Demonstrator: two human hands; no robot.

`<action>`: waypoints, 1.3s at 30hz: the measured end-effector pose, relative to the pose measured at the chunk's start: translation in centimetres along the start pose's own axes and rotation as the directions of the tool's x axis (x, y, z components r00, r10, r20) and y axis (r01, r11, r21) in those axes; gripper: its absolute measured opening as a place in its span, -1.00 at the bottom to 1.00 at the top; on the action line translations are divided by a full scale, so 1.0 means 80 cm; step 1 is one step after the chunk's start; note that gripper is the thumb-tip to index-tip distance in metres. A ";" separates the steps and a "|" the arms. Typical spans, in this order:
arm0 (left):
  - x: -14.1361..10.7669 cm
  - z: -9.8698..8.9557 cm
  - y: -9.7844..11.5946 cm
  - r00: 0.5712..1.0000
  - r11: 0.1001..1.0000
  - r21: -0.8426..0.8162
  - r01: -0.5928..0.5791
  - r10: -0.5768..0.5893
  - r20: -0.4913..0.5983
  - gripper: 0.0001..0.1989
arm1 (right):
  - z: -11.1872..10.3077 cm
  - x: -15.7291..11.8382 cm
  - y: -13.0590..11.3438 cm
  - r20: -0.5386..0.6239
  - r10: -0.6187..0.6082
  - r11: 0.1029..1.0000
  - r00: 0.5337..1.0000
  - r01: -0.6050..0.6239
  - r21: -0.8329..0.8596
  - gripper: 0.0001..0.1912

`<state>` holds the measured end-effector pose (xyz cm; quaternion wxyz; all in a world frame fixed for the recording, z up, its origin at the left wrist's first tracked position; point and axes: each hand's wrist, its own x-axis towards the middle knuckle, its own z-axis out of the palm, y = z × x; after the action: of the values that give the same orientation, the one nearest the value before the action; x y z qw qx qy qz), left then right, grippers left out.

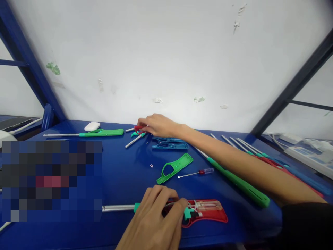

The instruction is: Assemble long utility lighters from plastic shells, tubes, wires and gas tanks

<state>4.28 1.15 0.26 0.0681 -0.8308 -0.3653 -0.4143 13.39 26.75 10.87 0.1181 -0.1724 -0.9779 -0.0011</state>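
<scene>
In front of me, my left hand [156, 217] is curled over an opened gas lighter [212, 210] with a red half-shell, holding it down on the table. Its clear fuel tank, a teal part and thin wires show; the metal tube sticks out leftward. At the back, my right hand [160, 125] has its fingertips closed at a small red lighter part [137, 128], partly hidden by the fingers. Beside it lie a teal trigger piece [134, 134] and a loose metal tube [134, 140]. Blue shell halves [170, 146] lie just below that wrist.
A green half-shell [177, 167] and a screwdriver [199, 172] lie mid-table. Green lighters lie at left [104, 133] and right [239, 184]. More lighters [283, 166] are at far right, under my right arm. A white case [92, 126] is near the wall [166, 62].
</scene>
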 end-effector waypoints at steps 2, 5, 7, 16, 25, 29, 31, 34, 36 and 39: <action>0.001 0.002 -0.001 1.000 1.000 -0.007 0.009 -0.009 -0.011 -0.69 | -0.017 -0.002 0.006 -0.077 0.044 0.994 0.996 -0.036 0.102 -0.69; 0.000 0.009 -0.001 0.998 1.000 -0.020 0.018 -0.019 -0.053 -0.70 | -0.038 -0.006 0.010 -0.178 0.096 0.968 0.979 -0.050 0.248 -0.76; -0.002 0.011 -0.001 0.992 0.999 -0.047 0.011 -0.017 -0.124 -0.68 | -0.050 -0.014 0.009 -0.214 0.121 0.945 0.969 -0.047 0.324 -0.74; 0.003 -0.028 0.006 0.956 0.980 0.010 0.200 -0.193 -0.222 -0.49 | -0.099 -0.115 -0.042 -0.108 0.109 0.911 0.988 -0.056 0.408 -0.68; -0.005 -0.035 -0.025 0.993 0.984 0.144 0.107 -0.099 -0.064 -0.53 | -0.064 -0.207 -0.132 0.147 0.116 0.944 0.982 -0.155 0.291 -0.10; -0.016 -0.045 -0.035 0.997 0.997 0.033 0.069 -0.070 0.029 -0.53 | -0.058 -0.227 -0.154 0.122 0.176 0.944 0.977 -0.203 0.261 -0.36; -0.018 -0.050 -0.039 0.996 0.996 0.025 0.082 -0.083 0.040 -0.54 | -0.054 -0.238 -0.160 0.065 0.221 0.934 0.973 -0.231 0.272 -0.66; -0.021 -0.051 -0.044 0.991 0.993 0.018 0.119 -0.120 0.055 -0.53 | -0.040 -0.262 -0.170 -0.043 0.314 0.895 0.949 -0.280 0.346 -0.67; -0.025 -0.046 -0.048 0.992 0.994 -0.012 0.112 -0.111 0.063 -0.51 | -0.026 -0.279 -0.176 -0.070 0.321 0.874 0.945 -0.267 0.407 -0.64; -0.030 -0.036 -0.053 0.996 0.998 -0.022 0.052 -0.050 0.076 -0.55 | -0.003 -0.297 -0.186 -0.145 0.293 0.906 0.945 -0.226 0.358 -0.71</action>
<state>-1.31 1.67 -0.45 0.0338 -0.8371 -0.3837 -0.3886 30.08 4.78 6.17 0.2405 -0.2780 -0.9153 0.1646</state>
